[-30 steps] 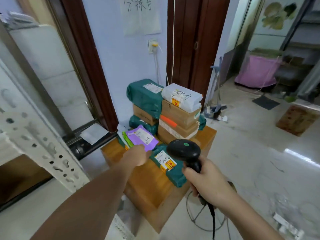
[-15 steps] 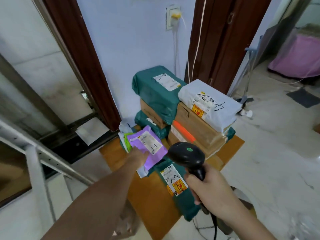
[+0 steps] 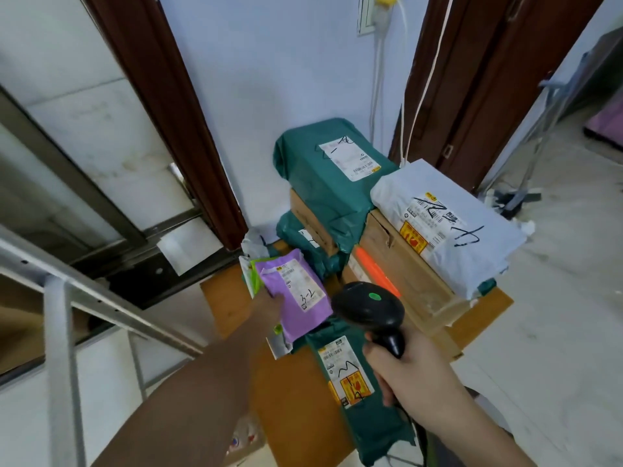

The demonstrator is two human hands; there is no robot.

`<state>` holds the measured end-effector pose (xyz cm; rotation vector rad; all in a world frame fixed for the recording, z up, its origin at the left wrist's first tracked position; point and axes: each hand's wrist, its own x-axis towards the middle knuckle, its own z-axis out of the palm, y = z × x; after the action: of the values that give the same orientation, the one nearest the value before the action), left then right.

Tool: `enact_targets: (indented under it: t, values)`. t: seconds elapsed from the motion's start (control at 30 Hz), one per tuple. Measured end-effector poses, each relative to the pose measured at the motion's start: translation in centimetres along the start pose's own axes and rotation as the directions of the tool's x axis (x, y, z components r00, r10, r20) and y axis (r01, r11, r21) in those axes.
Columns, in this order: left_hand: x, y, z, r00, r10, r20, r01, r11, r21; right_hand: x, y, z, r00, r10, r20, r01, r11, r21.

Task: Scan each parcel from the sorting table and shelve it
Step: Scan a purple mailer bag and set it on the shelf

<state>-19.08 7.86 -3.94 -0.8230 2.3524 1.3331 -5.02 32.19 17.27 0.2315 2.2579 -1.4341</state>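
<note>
Left hand (image 3: 269, 306): fingers pinch the near-left edge of the purple parcel (image 3: 296, 298) atop the sorting table (image 3: 232, 305). Right hand (image 3: 414, 375): wrapped around the black scanner (image 3: 371, 308), just right of that parcel, above a green parcel (image 3: 354, 382).

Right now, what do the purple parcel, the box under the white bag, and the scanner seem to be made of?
Purple parcel: thin plastic mailer, probably; smooth, slightly shiny, wrinkled.
Brown box: cardboard, matte, with a torn edge and clear tape.
Scanner: hard black plastic, it seems; glossy highlights on its rounded head.
</note>
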Motion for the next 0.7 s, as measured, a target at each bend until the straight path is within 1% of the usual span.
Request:
enact_targets:
  t: [0.03,0.07,0.1,0.17,0.2,0.27,0.37,0.47,0.57,0.7]
  values:
    - [-1.2,0.9,-0.5,1.000,0.007,0.029,-0.005,0.999,-0.049,0.0,-0.2,-0.1,1.000,-0.008,0.001,0.008,1.000,-0.010]
    - [-2.3,1.8,-1.3,1.000,0.004,0.031,-0.001,0.996,-0.091,-0.1,-0.6,-0.3,1.000,-0.020,0.000,0.020,1.000,-0.015]
    - [-2.4,2.1,-1.8,0.999,0.002,0.032,0.001,0.995,-0.099,-0.2,-1.0,-0.4,0.999,-0.037,0.002,0.037,0.999,-0.012]
    - [-4.0,3.5,-3.4,0.998,0.044,-0.048,-0.048,0.994,-0.095,-0.7,-2.1,-0.6,0.997,-0.080,0.004,0.080,0.997,0.006]
    - [-5.2,4.5,-4.5,0.995,0.064,-0.076,-0.074,0.989,-0.131,-1.2,-2.9,-0.7,0.994,-0.112,-0.003,0.112,0.994,0.015]
    - [-5.7,5.5,-5.5,0.992,0.093,-0.081,-0.111,0.959,-0.261,-1.5,-4.0,-0.8,0.988,-0.153,-0.020,0.154,0.988,0.026]
    - [-8.1,8.0,-7.6,0.980,0.176,-0.091,-0.198,0.875,-0.442,-3.0,-6.2,-1.3,0.968,-0.243,-0.062,0.245,0.969,0.028]
    - [-10.4,10.6,-9.7,0.957,0.289,-0.038,-0.259,0.786,-0.561,-4.8,-8.3,-1.7,0.936,-0.327,-0.129,0.335,0.941,0.051]
    - [-13.4,12.7,-11.0,0.920,0.392,0.013,-0.295,0.713,-0.636,-6.5,-9.8,-1.9,0.898,-0.400,-0.184,0.407,0.913,0.002]
    - [-16.6,14.9,-12.1,0.871,0.488,0.058,-0.345,0.691,-0.636,-8.2,-10.9,-1.7,0.855,-0.444,-0.268,0.454,0.891,-0.029]
